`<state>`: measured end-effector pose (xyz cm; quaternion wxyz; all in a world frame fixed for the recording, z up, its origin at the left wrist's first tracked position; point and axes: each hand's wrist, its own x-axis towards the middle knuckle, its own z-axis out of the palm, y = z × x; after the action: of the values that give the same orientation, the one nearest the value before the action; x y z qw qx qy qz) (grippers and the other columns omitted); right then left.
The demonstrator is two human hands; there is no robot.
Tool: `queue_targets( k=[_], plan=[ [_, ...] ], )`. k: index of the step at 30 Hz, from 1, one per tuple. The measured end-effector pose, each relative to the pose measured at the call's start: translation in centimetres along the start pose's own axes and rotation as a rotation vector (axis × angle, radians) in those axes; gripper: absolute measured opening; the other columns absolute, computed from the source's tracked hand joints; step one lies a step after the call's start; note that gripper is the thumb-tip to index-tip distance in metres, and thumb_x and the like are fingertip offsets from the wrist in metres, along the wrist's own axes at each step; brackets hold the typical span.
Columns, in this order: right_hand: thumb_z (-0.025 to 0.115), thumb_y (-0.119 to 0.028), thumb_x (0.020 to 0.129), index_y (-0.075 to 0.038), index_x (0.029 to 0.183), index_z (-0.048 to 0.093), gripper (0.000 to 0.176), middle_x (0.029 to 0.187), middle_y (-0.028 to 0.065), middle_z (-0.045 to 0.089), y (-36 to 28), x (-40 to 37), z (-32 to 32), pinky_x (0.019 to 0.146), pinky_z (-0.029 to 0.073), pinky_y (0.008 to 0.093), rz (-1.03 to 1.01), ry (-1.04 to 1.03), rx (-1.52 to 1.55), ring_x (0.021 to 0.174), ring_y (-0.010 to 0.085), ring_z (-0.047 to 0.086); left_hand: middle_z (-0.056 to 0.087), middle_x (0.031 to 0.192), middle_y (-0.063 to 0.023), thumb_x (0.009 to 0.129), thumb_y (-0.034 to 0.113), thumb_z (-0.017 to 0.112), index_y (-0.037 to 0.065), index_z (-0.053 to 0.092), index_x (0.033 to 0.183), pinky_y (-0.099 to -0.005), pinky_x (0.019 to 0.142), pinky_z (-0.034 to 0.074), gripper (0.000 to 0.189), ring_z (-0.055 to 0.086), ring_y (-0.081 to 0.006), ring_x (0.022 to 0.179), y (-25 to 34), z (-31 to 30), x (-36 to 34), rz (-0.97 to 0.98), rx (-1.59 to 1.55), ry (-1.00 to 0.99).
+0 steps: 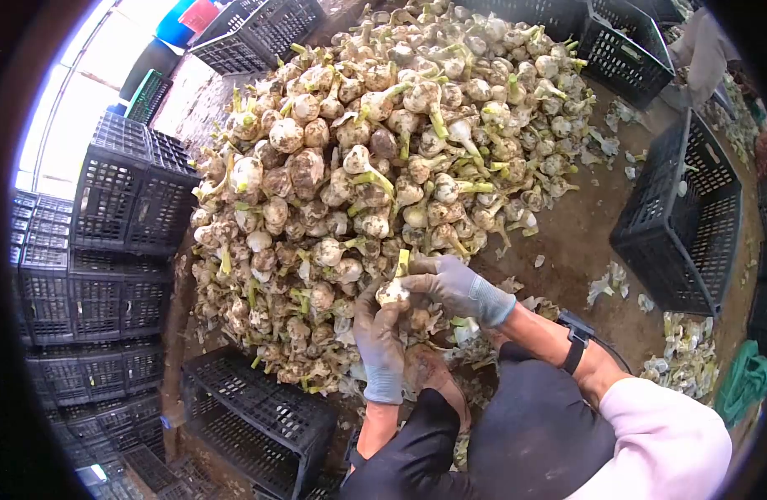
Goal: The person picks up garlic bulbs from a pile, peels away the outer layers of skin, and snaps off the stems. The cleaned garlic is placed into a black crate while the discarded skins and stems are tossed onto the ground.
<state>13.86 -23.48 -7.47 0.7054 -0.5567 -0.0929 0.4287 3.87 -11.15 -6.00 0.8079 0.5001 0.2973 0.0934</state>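
A garlic bulb (pixel 393 294) with a short green-yellow stem pointing up is held low in front of the pile. My left hand (pixel 378 340), in a dirty grey glove, has its fingers closed around the bulb from below and the left. From the right, my right hand (pixel 457 288), also gloved, pinches the same bulb with thumb and fingers near the stem base. Just beyond both hands rises a large heap of garlic bulbs (pixel 317 200), many soil-stained and with cut stems. The fingertips partly cover the held bulb.
Black crates are stacked at the left (pixel 121 192). One crate (pixel 258 417) lies near my left leg, and another crate (pixel 684 217) stands at the right. Peeled skins (pixel 679 358) litter the floor by a green net bag (pixel 744 379). More crates border the heap's far side.
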Motion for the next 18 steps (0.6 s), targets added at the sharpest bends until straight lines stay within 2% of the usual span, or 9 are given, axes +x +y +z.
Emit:
queue_targets(
  k=[1,6,8,9,11,12,14,16,18],
  plan=[
    [0.06,-0.026,0.092,-0.002,0.098,0.065,0.026,0.081,-0.0029,0.061,-0.5,-0.4,-0.2,0.064,0.043,0.0224,0.022,-0.047,0.018,0.071,0.0052,0.052,0.061,0.1,-0.0134,0.081,0.004,0.056,-0.003,0.044,0.126,-0.0294,0.068,0.055,0.048,0.063,-0.0185,0.076,0.4,0.1,-0.1,-0.08,-0.085,0.011],
    [0.059,-0.026,0.091,-0.001,0.092,0.065,0.026,0.077,-0.0007,0.059,0.6,-0.7,-1.4,0.062,0.043,0.0238,-0.045,-0.104,0.025,0.07,0.0064,0.051,0.06,0.098,-0.0099,0.083,0.007,0.055,-0.001,0.047,0.125,-0.0294,0.063,0.053,0.043,0.061,-0.0175,0.072,0.2,-0.2,-0.2,-0.15,-0.229,-0.003],
    [0.06,-0.024,0.09,-0.001,0.089,0.065,0.024,0.077,0.0009,0.06,1.8,-0.5,-1.4,0.062,0.044,0.0241,-0.047,-0.108,0.258,0.069,0.0071,0.054,0.062,0.097,-0.0045,0.088,0.015,0.058,0.001,0.051,0.122,-0.0235,0.06,0.052,0.038,0.061,-0.0111,0.072,0.3,-0.2,0.1,0.018,0.19,-0.043],
    [0.06,-0.024,0.09,-0.001,0.089,0.065,0.024,0.077,0.0009,0.06,1.9,-0.6,-1.3,0.062,0.044,0.0241,-0.041,-0.103,0.26,0.069,0.0071,0.054,0.062,0.097,-0.0045,0.088,0.015,0.058,0.001,0.051,0.122,-0.0235,0.06,0.052,0.038,0.061,-0.0111,0.072,0.0,0.0,0.1,0.01,0.188,-0.043],
    [0.06,-0.018,0.088,-0.002,0.087,0.066,0.017,0.076,0.002,0.062,2.0,-0.7,-0.8,0.062,0.046,0.0241,-0.041,-0.073,0.238,0.068,0.0077,0.056,0.061,0.097,-0.0075,0.088,0.022,0.055,0.0,0.053,0.119,-0.0255,0.064,0.052,0.037,0.061,-0.0131,0.076,-0.5,0.3,0.3,0.405,0.446,-0.035],
    [0.06,-0.018,0.088,-0.002,0.087,0.066,0.017,0.076,0.002,0.062,1.9,-0.8,-0.6,0.062,0.046,0.0241,-0.034,-0.073,0.239,0.068,0.0077,0.056,0.061,0.097,-0.0075,0.088,0.022,0.055,0.0,0.053,0.119,-0.0255,0.064,0.052,0.037,0.061,-0.0131,0.076,-0.7,0.1,0.1,0.399,0.445,-0.032],
    [0.062,-0.014,0.081,0.001,0.081,0.065,0.016,0.08,0.0047,0.064,1.4,-0.5,0.0,0.069,0.047,0.0228,0.078,0.081,-0.003,0.074,0.0098,0.058,0.064,0.086,-0.0027,0.089,0.035,0.057,0.005,0.057,0.114,-0.0238,0.047,0.046,0.039,0.055,-0.0085,0.058,-0.8,-0.6,0.0,-0.016,0.1,0.05],
    [0.06,-0.012,0.077,0.001,0.081,0.066,0.015,0.082,0.0058,0.066,3.8,0.5,0.5,0.07,0.048,0.0255,0.022,0.082,0.01,0.077,0.012,0.059,0.062,0.07,-0.002,0.089,0.049,0.049,0.013,0.061,0.092,-0.0231,0.035,0.032,0.038,0.048,-0.0121,0.043,-2.5,-1.3,1.1,-0.28,-0.228,0.177],
    [0.062,-0.009,0.077,-0.004,0.079,0.067,0.008,0.077,0.0015,0.065,5.5,1.3,0.7,0.064,0.047,0.0263,-0.302,0.226,-0.358,0.07,0.0088,0.058,0.059,0.062,-0.0006,0.088,0.05,0.05,0.014,0.06,0.088,-0.0219,0.034,0.03,0.037,0.046,-0.0121,0.04,-1.6,-1.8,1.2,-0.555,-0.44,0.0]
  ],
)
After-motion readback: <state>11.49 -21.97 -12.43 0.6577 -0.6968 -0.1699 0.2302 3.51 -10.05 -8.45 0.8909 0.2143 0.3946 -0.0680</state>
